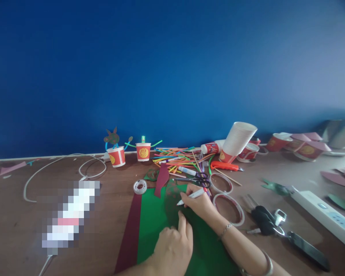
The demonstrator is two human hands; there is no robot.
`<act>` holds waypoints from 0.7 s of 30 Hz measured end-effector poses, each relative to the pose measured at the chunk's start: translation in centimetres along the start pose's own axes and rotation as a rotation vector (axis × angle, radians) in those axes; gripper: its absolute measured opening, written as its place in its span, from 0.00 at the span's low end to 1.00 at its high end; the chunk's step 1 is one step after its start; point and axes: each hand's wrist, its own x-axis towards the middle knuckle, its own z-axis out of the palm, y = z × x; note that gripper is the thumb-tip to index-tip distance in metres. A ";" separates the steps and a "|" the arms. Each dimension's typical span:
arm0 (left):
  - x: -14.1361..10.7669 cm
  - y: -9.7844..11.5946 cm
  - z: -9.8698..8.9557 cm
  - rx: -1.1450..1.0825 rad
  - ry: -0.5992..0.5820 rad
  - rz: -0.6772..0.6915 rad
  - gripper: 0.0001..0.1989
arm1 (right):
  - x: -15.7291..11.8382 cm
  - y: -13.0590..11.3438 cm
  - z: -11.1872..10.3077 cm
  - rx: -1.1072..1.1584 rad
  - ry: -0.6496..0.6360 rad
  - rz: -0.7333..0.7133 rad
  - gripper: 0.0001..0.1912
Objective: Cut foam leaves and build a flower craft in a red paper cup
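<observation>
A white marker with a red end (pixel 196 193) is in my right hand (pixel 199 205), its tip at a dark green paper piece (pixel 170 199). That piece has small reddish marks and lies on a bright green sheet (pixel 151 222), with a maroon sheet (pixel 129 234) showing along the left edge. My left hand (pixel 174 243) rests on the green paper just below the marker tip, index finger stretched forward and the other fingers curled. Nothing is seen in it. A maroon cut-out (pixel 162 179) lies beyond the green sheet's top edge.
Behind are coloured straws (pixel 172 157), scissors (pixel 199 180), decorated cups (pixel 143 152) and a tilted cup stack (pixel 238 142). Tape rolls (pixel 228 209), an orange cutter (pixel 225 166), keys (pixel 266 220) and a power strip (pixel 323 211) lie right. Left are a small tape roll (pixel 140 186) and a blurred-out device (pixel 71 216).
</observation>
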 end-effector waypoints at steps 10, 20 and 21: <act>0.0 0.0 0.0 -0.006 -0.015 0.001 0.20 | 0.0 -0.1 0.0 0.009 0.015 0.047 0.11; 0.0 0.0 -0.3 -0.020 -0.020 -0.004 0.21 | -0.1 -0.2 -0.1 0.006 0.074 0.056 0.10; 0.0 0.0 -0.3 -0.018 -0.019 -0.007 0.21 | 0.0 -0.1 0.0 0.003 0.069 0.056 0.10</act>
